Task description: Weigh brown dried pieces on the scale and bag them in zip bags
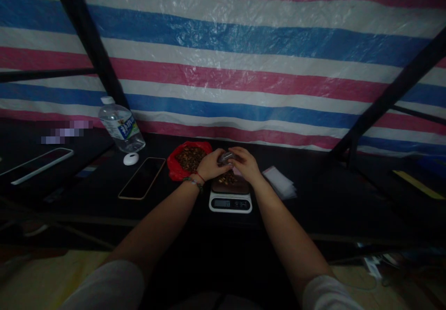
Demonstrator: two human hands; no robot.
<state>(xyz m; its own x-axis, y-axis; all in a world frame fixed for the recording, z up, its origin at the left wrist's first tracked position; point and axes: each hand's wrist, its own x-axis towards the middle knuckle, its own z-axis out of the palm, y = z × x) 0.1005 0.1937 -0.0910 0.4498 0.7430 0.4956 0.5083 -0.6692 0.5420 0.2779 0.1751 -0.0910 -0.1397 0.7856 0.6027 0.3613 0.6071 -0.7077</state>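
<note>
Both my left hand (211,165) and my right hand (246,165) have their fingers closed around a small clear plastic bag (226,157), whose contents are too dim to make out. They hold it above the back of a white digital kitchen scale (230,203). Loose brown seed-like pieces (227,178) lie on the scale's dark plate, just below my fingers. Beside my left wrist sits an open red plastic bag (175,167) filled with similar brown pieces (190,158). A fanned stack of clear small bags (279,183) lies right of my right hand.
Left of the red bag are a phone (142,178), a white earbud case (131,159) and a water bottle (121,125). Another phone (40,165) lies farther left on the black table (324,198). Behind hangs a striped plastic sheet (237,78) with dark frame bars (386,99).
</note>
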